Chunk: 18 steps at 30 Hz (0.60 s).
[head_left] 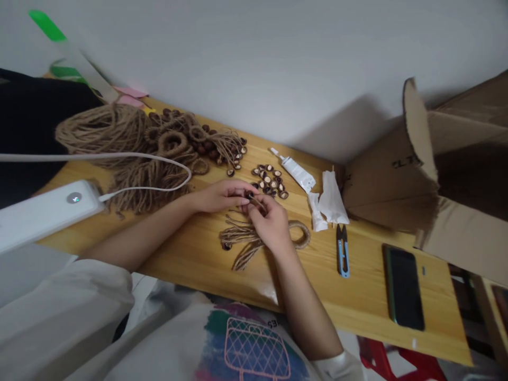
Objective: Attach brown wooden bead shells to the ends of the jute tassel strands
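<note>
- a yellow wooden surface (182, 254) runs beneath both hands; a pale grey wall (254, 69) rises beyond them; one open cardboard box (377, 174) stands to the right of the right hand
- two hands at work, close together; the left hand (222, 197) and the right hand (273, 219) meet at the fingertips, both pinching one small dark piece (249, 194), partly hidden by the fingers
- one twine tassel (244, 237) lies under the right hand, its strands to the left and its one wrapped ring (307, 234) to the right; one loose dark nut (226, 246) sits by the strand ends
- just beyond the fingertips, halved nuts (273, 184), more than a dozen, overlapping too much for an exact count
- beyond the left hand, one heap of twine (103, 129), with at least two wrapped rings showing
- right of the right hand, one white tube (297, 173), two white packets (333, 198), one pair of blue-handled snips (343, 259); farther right, one phone (405, 288)
- left of the left hand, one white power bank (47, 214), one cable (159, 157) plugged in
</note>
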{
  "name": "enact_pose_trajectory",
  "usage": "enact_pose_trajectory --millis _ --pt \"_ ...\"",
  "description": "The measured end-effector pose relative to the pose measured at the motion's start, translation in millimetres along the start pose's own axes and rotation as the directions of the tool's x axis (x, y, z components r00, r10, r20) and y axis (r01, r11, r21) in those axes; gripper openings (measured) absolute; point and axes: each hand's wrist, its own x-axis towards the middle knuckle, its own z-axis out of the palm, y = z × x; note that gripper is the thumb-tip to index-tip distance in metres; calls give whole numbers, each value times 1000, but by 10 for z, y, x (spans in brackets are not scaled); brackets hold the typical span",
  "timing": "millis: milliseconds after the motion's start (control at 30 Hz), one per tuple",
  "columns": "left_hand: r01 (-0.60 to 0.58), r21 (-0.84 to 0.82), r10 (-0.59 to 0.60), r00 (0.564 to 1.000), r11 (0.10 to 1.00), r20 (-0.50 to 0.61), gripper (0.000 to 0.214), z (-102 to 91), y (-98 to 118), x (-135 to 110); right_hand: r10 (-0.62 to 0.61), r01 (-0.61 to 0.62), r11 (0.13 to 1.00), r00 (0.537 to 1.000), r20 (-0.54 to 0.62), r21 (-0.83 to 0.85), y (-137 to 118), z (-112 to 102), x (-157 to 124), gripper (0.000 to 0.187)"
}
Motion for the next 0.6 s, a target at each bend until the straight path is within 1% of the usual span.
enact_pose_trajectory --millis 133,333,600 --pt "-11 -4 11 1000 1000 2 43 4 -12 -4 6 -6 999 1000 6 41 2 0 -3 31" --pt "-18 14 18 1000 1000 -11 44 -2 -34 -2 -22 22 1000 1000 -9 -17 7 -19 -4 28" --pt "35 -62 -37 999 997 -33 43 -7 -2 -5 -41 41 999 999 -12 -4 17 -9 -4 23"
